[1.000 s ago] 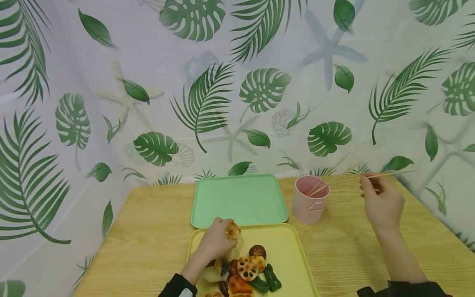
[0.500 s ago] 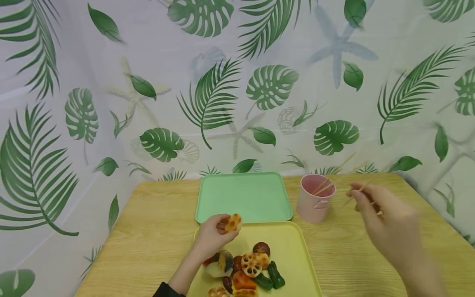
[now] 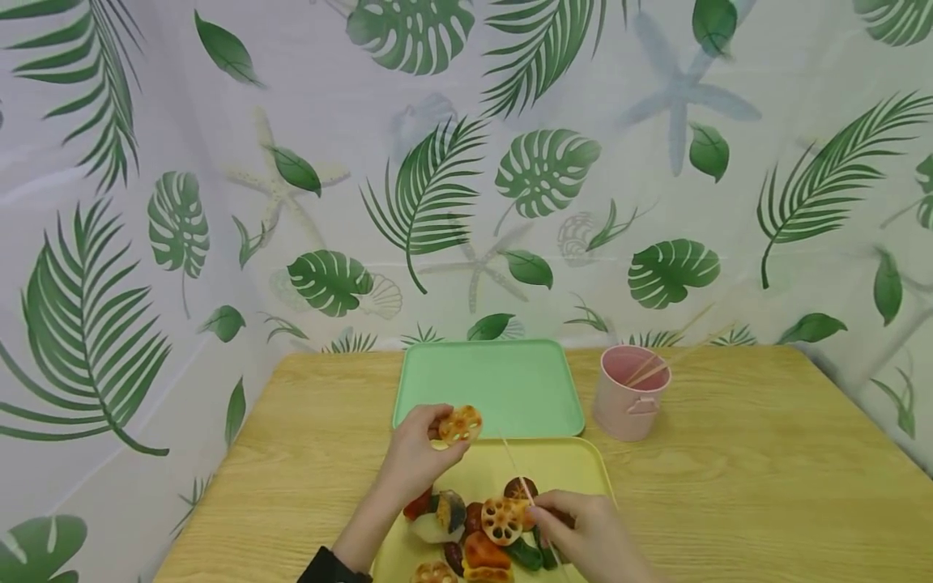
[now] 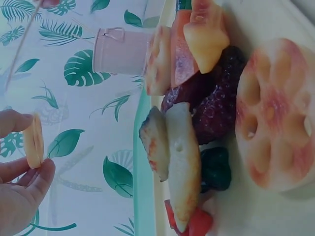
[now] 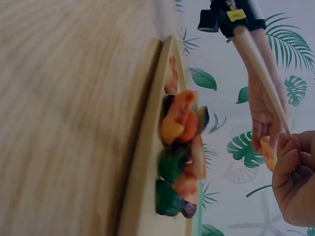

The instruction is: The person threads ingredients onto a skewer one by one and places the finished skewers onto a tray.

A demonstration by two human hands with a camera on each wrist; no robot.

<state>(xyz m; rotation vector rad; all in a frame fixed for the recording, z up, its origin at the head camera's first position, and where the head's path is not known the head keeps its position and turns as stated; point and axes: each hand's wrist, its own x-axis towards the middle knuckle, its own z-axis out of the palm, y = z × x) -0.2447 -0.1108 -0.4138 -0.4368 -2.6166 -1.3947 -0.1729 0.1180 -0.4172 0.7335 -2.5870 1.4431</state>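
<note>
My left hand (image 3: 419, 449) holds a browned lotus root slice (image 3: 461, 423) between thumb and fingers, above the far part of the yellow tray (image 3: 583, 463). The left wrist view shows that held slice (image 4: 33, 142) edge-on. My right hand (image 3: 586, 530) pinches a thin wooden skewer (image 3: 516, 463) over the tray's right side, its far end slanting up to the left near the held slice. Beneath the hands lie another lotus root slice (image 3: 502, 521), a dark mushroom (image 3: 521, 488), green peppers (image 3: 525, 554) and other food pieces, partly hidden by the right hand.
Behind the yellow tray lies a green tray (image 3: 488, 385). A pink bucket (image 3: 627, 413) with several skewers (image 3: 685, 352) leaning in it stands to the right. The wooden table (image 3: 765, 453) meets a leaf-patterned backdrop (image 3: 437, 186) at its back edge.
My right hand has come from beside the bucket down and left over the yellow tray, bringing the skewer. The left hand has raised and turned the lotus root slice to face forward.
</note>
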